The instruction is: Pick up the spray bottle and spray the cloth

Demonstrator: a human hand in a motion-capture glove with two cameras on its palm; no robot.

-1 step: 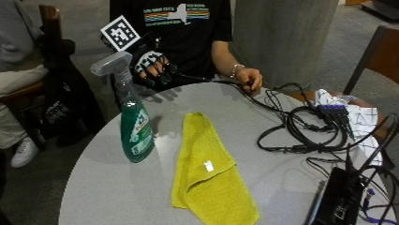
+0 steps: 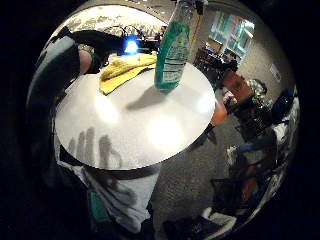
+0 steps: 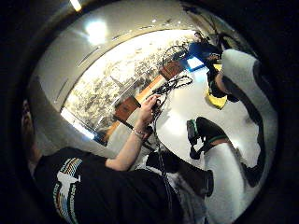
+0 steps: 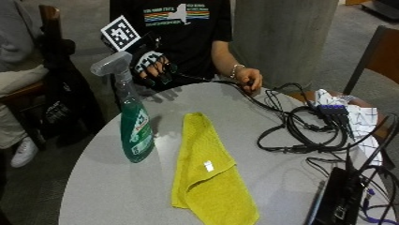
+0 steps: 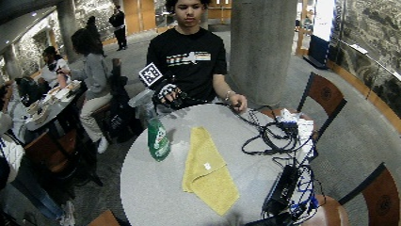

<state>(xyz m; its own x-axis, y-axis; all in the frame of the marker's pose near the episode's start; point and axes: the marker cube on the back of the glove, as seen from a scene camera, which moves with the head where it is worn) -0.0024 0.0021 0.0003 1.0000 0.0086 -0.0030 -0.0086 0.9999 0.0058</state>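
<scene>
Gloved right hand (image 4: 151,67) with relaxed, empty fingers, hovering beyond upright green plastic spray bottle (image 4: 134,126), yellow cloth (image 4: 209,171) unsprayed.

Glossy green plastic spray bottle (image 4: 134,126), nubby yellow cloth (image 4: 209,168), smooth matt table (image 4: 112,187)

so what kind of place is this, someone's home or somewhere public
Most likely a public lounge or cafe area, not a home. The round table stands beside a concrete pillar, wooden chairs are spread over an open carpeted floor, and other people sit at a nearby table.
</scene>
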